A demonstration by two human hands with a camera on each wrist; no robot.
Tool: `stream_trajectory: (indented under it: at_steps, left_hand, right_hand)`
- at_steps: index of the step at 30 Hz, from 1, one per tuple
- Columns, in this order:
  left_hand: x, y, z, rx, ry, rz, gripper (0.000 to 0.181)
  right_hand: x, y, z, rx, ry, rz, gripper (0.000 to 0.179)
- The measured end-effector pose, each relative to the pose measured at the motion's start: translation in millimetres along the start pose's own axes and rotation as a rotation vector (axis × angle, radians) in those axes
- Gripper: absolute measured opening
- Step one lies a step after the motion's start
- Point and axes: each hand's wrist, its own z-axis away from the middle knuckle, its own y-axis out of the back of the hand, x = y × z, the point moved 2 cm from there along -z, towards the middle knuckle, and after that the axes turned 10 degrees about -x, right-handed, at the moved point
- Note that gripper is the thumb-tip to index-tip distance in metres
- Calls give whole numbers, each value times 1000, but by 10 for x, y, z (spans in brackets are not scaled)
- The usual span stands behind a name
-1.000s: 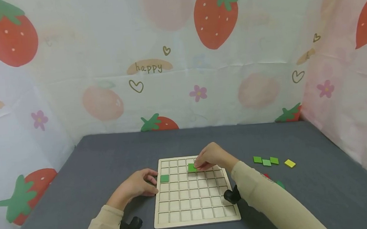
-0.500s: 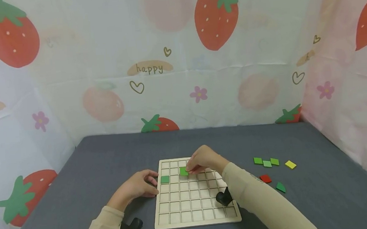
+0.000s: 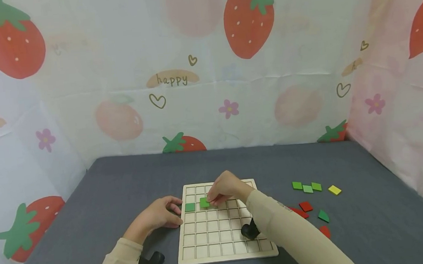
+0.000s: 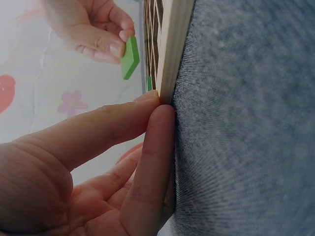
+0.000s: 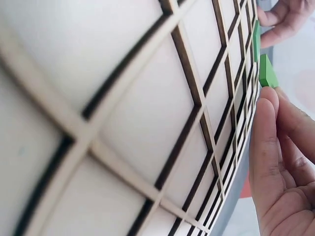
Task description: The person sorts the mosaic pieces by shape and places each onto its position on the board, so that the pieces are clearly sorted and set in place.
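My right hand (image 3: 228, 187) pinches a small green square tile (image 3: 204, 202) between thumb and fingertips, tilted over the upper left part of a pale wooden grid board (image 3: 221, 257). In the right wrist view the tile (image 5: 266, 71) sticks out beyond the fingertips, above the slats. My left hand (image 3: 160, 212) holds the board's left edge; in the left wrist view its thumb and a finger (image 4: 160, 128) meet at the wooden rim (image 4: 176, 54). A darker green tile (image 3: 189, 207) lies in a cell of the leftmost column, beside the left fingers.
Right of the board on the grey table (image 3: 373, 202) lie several green tiles (image 3: 307, 188), a yellow tile (image 3: 334, 190), a red square (image 3: 305, 206), a green rounded piece (image 3: 323, 215) and a red piece (image 3: 324, 231), partly behind the right sleeve (image 3: 297, 229). A strawberry-print curtain (image 3: 255, 116) surrounds the table.
My right hand has carried the green tile leftward and a little nearer across the board, towards the darker green tile. Red pieces have come out from behind the sleeve. The left hand stays put.
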Motion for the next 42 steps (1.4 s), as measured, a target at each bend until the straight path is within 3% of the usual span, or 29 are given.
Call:
stream_trajectory:
  at_steps: [15, 42]
  left_hand:
    - [-6, -5, -11, 3, 2, -10, 61]
    - [-11, -5, -27, 13, 12, -28, 61]
  right_hand:
    - [5, -108, -68, 1, -61, -56, 5]
    - [11, -144, -111, 29, -54, 31, 4]
